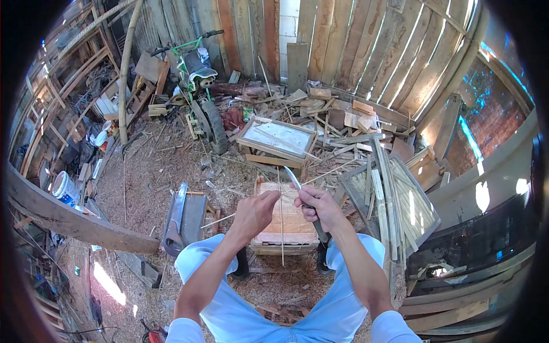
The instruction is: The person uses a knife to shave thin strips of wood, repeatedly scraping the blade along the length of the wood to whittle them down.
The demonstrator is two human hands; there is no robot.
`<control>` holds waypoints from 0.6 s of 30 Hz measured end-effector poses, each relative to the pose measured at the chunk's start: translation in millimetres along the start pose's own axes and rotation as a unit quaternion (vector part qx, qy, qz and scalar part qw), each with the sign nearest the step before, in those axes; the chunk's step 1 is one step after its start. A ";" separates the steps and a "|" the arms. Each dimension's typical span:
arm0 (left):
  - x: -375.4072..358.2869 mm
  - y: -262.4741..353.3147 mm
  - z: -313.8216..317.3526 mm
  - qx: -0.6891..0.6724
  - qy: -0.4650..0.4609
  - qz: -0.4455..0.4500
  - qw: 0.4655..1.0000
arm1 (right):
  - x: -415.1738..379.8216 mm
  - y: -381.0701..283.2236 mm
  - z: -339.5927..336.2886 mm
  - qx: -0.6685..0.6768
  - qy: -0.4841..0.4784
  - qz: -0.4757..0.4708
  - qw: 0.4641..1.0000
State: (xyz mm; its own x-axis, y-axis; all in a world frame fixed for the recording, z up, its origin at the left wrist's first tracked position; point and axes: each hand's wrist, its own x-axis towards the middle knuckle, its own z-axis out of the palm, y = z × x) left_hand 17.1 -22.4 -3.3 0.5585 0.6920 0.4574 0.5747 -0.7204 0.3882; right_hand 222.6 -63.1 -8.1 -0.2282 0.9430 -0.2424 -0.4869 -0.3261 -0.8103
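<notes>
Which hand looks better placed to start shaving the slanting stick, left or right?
Probably the right hand: it holds the knife, its blade near the slanting stick, which the left hand grips.

Right fingers (309, 212) around a knife (294, 180)

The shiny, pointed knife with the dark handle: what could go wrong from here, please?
The bare left hand is close to the shiny knife in the bare right hand; if it slips, it might cut that left hand.
The long, thin, pale stick at the left hand might split or snap under pressure.
The long, silver handsaw lies near the light-blue left trouser knee, so a careless leg movement might catch it.
</notes>
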 end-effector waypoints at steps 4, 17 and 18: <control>-4.6 -7.3 0.2 -0.031 0.003 -0.002 1.000 | -3.5 -15.5 -14.7 0.012 0.039 -0.008 0.999; -14.1 -28.9 -9.2 -0.053 -0.058 -0.047 0.996 | 1.6 -21.2 -33.9 -0.008 0.078 0.015 0.997; -16.8 -32.3 -12.8 -0.054 -0.058 -0.046 0.996 | 0.3 -27.4 -44.7 0.012 0.096 -0.006 0.995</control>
State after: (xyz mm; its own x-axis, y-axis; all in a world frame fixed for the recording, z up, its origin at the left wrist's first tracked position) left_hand -18.5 -11.3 -13.3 0.5760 0.7513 0.3221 0.5625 -0.6503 0.5106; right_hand 273.6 -50.9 -9.9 -0.0575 0.9412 -0.3329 -0.5087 -0.3145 -0.8015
